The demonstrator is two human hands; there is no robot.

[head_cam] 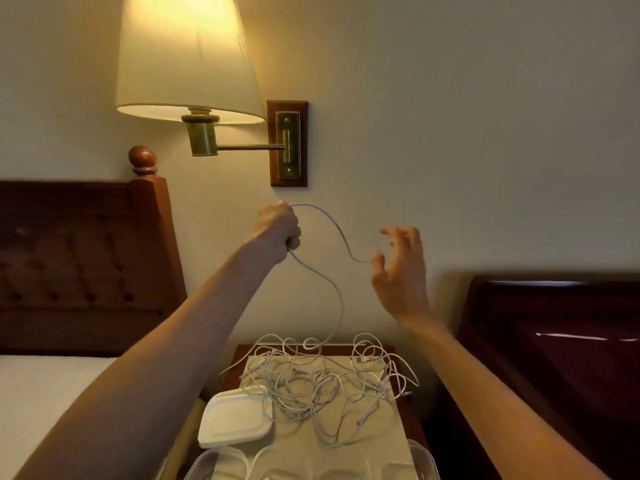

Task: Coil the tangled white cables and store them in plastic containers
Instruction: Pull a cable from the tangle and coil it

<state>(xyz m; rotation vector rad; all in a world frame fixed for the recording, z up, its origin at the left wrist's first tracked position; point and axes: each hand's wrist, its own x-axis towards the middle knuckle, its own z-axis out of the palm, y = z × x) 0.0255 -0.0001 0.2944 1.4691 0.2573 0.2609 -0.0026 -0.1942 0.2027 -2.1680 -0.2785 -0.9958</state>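
A tangle of white cables (322, 386) lies on a pale mat on the small wooden bedside table (391, 351). My left hand (277, 230) is raised in a fist around one white cable (332, 289), which runs down from it into the tangle. The cable's free end arcs over to the right and ends at my right hand (398, 271), whose fingers are spread and loosely bent; the tip lies at the thumb, not gripped. A white lidded plastic container (235, 420) sits at the tangle's left front. Clear plastic containers (420, 455) stand at the bottom edge.
A lit wall lamp (187, 60) on a brass swing arm hangs above my left hand. A bed with a dark wooden headboard (83, 265) stands at the left, and dark glossy furniture (554, 341) at the right. The wall is close behind the table.
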